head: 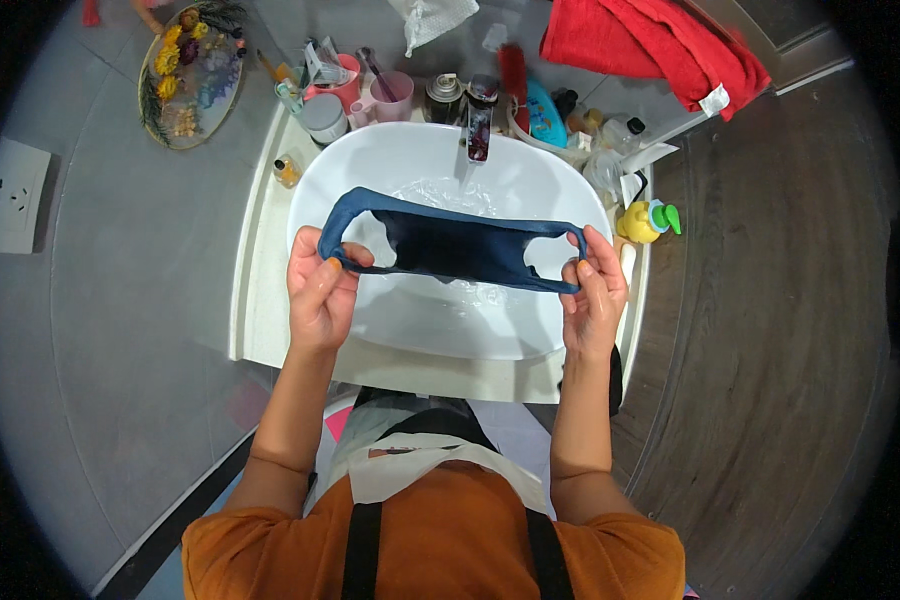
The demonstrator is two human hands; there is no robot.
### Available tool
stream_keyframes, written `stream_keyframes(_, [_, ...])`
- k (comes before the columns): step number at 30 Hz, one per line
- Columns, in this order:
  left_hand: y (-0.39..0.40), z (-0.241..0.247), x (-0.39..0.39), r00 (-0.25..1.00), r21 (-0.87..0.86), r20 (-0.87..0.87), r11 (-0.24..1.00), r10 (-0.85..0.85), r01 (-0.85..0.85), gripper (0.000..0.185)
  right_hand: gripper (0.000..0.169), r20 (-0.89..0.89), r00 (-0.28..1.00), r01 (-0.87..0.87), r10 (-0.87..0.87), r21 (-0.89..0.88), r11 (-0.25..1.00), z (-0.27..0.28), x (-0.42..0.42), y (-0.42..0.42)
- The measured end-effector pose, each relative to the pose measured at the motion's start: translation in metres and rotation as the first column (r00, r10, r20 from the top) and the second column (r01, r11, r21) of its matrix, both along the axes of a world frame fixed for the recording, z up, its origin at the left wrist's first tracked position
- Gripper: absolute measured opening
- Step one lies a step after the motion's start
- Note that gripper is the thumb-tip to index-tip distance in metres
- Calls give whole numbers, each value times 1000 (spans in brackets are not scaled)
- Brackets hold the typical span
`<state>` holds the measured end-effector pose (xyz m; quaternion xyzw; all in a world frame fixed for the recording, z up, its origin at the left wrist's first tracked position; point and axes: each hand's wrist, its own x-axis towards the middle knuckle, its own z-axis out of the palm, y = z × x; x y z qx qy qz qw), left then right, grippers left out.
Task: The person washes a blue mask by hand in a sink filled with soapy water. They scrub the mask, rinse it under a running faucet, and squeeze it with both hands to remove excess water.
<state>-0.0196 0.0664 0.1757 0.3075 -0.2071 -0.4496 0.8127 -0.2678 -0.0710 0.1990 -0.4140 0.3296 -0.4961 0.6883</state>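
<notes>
A dark blue cloth garment (457,244) is stretched flat between my two hands above a white washbasin (420,322). My left hand (319,292) pinches one end of its band between thumb and fingers. At the opposite end, my right hand (595,292) grips the band in the same way. Gaps beside both hands let the white basin show through the garment. Rippling water (450,195) lies in the basin behind the cloth. The faucet (480,124) stands at the far rim, and a thin stream seems to fall from it.
Pink cups (392,97), a grey-lidded jar (324,118) and a small amber bottle (287,171) stand left of the faucet. A blue bottle (546,116) and a yellow pump bottle (641,222) are to the right. A red towel (645,45) hangs behind.
</notes>
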Motion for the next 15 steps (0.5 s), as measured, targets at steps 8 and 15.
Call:
stream_keyframes(8, [-74,-129,8,929,455,331,890,-166,-3,37,37,-690,724,-53,17,-31,998,-129,15,-65])
stream_keyframes(15, [-100,-231,-13,118,409,904,748,-411,-523,56,44,-815,430,-409,-389,-560,720,-215,67,-61])
